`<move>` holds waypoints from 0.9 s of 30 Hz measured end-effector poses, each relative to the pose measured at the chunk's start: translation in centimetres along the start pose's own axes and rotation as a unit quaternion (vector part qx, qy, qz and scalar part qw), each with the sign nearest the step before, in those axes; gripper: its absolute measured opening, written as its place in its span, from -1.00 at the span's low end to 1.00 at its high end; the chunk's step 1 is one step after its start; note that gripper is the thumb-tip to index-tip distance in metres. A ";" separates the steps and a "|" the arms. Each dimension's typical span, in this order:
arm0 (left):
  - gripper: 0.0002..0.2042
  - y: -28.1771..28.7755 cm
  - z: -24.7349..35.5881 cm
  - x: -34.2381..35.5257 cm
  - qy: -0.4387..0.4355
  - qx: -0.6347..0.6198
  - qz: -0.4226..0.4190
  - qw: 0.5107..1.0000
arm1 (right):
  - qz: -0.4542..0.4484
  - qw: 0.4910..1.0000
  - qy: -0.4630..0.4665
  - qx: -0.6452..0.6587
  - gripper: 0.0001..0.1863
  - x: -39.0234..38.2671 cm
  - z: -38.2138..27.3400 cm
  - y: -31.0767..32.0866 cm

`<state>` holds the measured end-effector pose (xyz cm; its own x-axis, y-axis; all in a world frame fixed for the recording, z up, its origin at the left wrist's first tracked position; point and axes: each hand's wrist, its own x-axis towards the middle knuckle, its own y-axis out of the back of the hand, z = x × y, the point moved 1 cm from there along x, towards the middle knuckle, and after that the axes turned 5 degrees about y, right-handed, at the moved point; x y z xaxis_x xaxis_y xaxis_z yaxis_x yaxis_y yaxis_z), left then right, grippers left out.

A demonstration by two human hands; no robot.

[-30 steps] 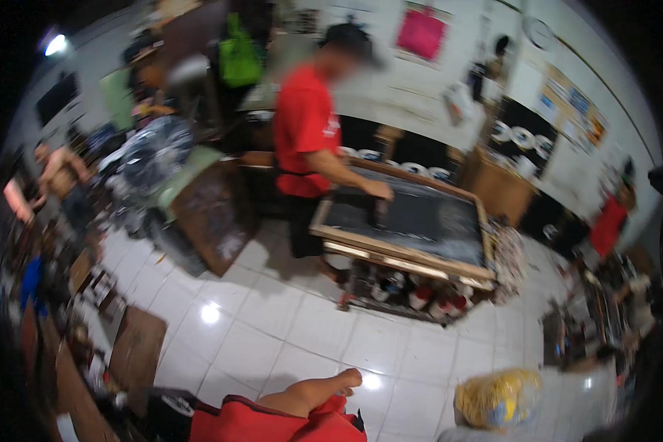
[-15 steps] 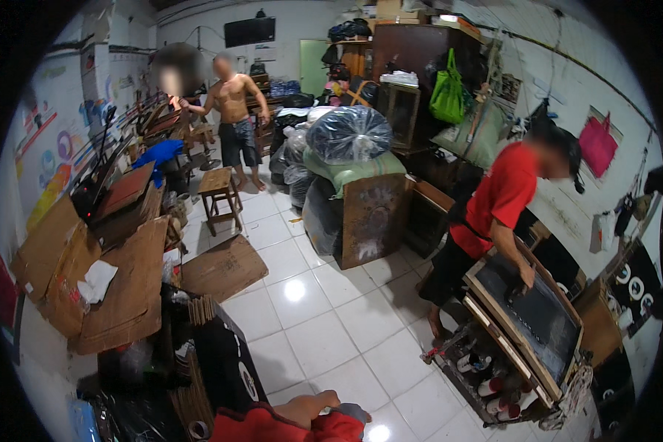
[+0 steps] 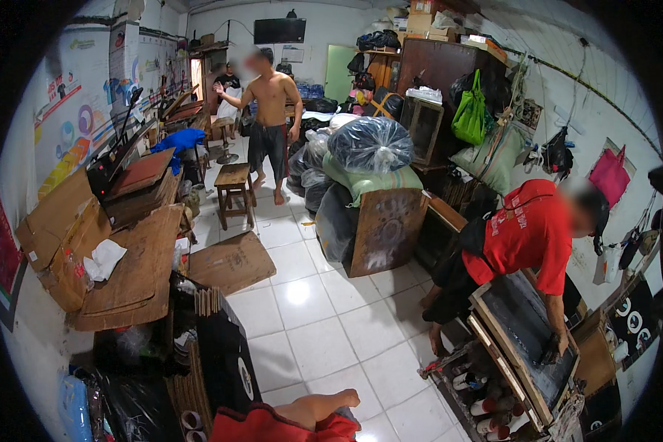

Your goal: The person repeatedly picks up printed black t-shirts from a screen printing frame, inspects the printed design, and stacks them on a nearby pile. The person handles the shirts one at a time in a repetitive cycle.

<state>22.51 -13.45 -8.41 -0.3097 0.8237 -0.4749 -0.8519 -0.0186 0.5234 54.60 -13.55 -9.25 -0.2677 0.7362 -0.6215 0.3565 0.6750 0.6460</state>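
Note:
At the bottom edge, below a red sleeve [image 3: 261, 425], a bare forearm bends toward the right. Its rounded end, seemingly my left hand [image 3: 342, 401], shows no separate fingers. More red cloth and a bit of grey cloth lie just under it, over the white tiled floor [image 3: 324, 331]. Nothing held can be made out there. My right hand is out of view. Nearest on the left are a black panel [image 3: 232, 361] with a white mark and a stack of brown boards [image 3: 188, 387].
At right, a person in red [image 3: 530, 228] bends over a wood-framed dark screen [image 3: 527, 317], a hand on a dark item. Bottles [image 3: 486, 409] stand below. Further back are a shirtless person [image 3: 272, 103], a wooden stool [image 3: 234, 180], stuffed bags [image 3: 368, 144] and cardboard sheets [image 3: 129, 272].
The view has shifted. The person in red has bent lower, reaching farther down the screen. The shirtless person has turned toward the left. Another person in the background has come into view.

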 end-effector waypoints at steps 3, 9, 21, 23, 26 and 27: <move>-0.68 0.8 -0.4 -0.1 0.000 -0.022 0.027 0.999 | -0.004 1.000 0.007 -0.029 -0.80 -0.4 0.8 -0.4; -0.80 5.8 -5.2 -1.4 0.127 -0.109 -0.032 0.985 | -0.009 0.993 0.027 -0.116 -0.78 -3.3 3.3 -1.4; -0.75 18.5 -12.5 -2.7 0.298 -0.415 -0.043 0.859 | 0.097 0.963 0.116 -0.222 -0.89 -3.4 12.0 -8.1; -0.72 19.8 -10.7 -1.5 0.278 -0.399 -0.025 0.873 | 0.060 0.996 0.044 0.055 -0.91 -2.6 12.4 -8.0; -0.70 22.2 -8.2 0.1 0.234 -0.436 -0.029 0.868 | 0.002 0.932 0.181 -0.315 -0.90 -2.2 10.8 -6.5; -0.70 22.7 -7.7 0.3 0.230 -0.447 -0.020 0.864 | -0.042 0.986 0.132 -0.089 -0.91 -1.9 9.9 -5.9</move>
<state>-0.14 -18.03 -2.14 -0.2328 0.5253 -0.8185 -0.7873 -0.5958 -0.1585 61.91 -19.39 -16.26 -0.5221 0.6480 -0.5544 0.1663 0.7150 0.6791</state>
